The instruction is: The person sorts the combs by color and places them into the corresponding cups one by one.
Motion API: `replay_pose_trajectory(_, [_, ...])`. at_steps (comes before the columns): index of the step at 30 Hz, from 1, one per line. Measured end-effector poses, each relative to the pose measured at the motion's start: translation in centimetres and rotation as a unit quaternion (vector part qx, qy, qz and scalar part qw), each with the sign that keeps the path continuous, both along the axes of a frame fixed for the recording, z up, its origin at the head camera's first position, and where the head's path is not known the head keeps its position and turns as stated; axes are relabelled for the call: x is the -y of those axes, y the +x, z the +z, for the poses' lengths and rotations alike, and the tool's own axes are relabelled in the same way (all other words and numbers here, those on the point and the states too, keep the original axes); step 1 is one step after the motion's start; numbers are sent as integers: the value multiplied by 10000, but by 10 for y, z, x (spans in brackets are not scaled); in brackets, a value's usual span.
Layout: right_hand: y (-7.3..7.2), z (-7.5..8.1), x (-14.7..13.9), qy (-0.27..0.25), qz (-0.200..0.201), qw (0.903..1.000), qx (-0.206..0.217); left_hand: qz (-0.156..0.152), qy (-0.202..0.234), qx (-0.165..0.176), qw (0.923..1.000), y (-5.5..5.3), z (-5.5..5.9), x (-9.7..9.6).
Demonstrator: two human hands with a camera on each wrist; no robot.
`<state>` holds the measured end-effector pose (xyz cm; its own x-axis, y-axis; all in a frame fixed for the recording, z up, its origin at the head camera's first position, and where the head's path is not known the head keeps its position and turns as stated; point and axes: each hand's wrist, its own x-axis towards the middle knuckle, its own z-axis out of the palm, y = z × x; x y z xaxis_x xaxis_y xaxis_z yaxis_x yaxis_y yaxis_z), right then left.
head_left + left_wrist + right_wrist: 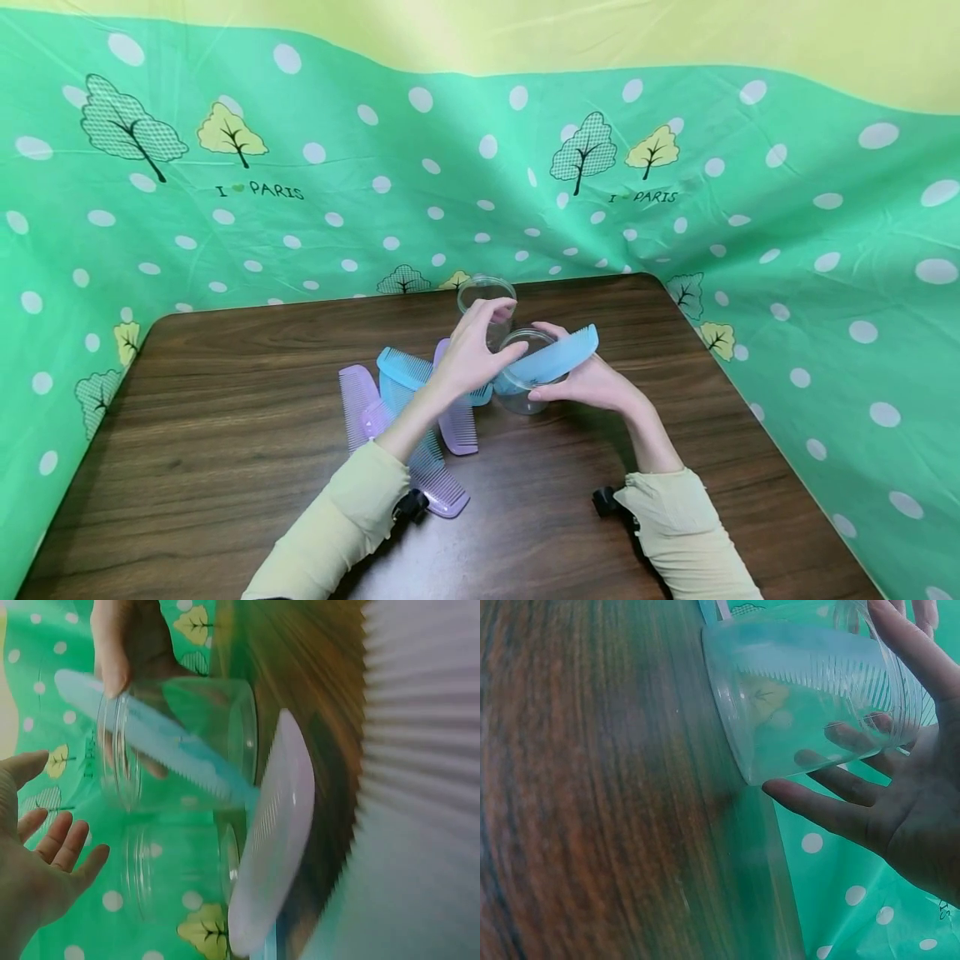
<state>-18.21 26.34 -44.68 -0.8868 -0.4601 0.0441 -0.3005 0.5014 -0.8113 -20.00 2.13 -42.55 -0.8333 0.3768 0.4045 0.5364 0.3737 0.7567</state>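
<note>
My right hand (596, 383) holds a clear jar (521, 404) that stands on the table, its thumb at the rim and its fingers round the far side. A light-blue comb (562, 354) leans inside this jar, one end sticking out past the rim to the right. Just left of the jar's mouth is my left hand (472, 350), empty, with its fingers spread and loosely bent in the left wrist view. Below and left of that hand, purple combs (457, 425) and blue combs (405, 371) lie in an overlapping pile, partly hidden by the left forearm.
A second clear jar (486, 287) stands behind the first, near the back edge of the dark wooden table (225, 467). A green dotted cloth (337, 167) hangs along the back and sides.
</note>
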Motion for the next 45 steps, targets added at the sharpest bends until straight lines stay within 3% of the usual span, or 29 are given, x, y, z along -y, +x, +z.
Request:
replay_pose_trajectory(11, [-1,-1,-1,-140,62,9999,2,444,-133,169,9988,-6,-1,42])
replay_pose_trajectory(24, [-4,-7,-6,-268,159,9994,129,766,-699,319,9941,-12,-9,90])
replay_pose_trajectory(35, [-3,-6,-5,-387,202,9988,239,622,-1444,512,9862,-15,-20,115])
replay_pose_trajectory(45, [-4,-8,-7,-419,179,9985,304,428,-1898,688,9785,-15,-26,123])
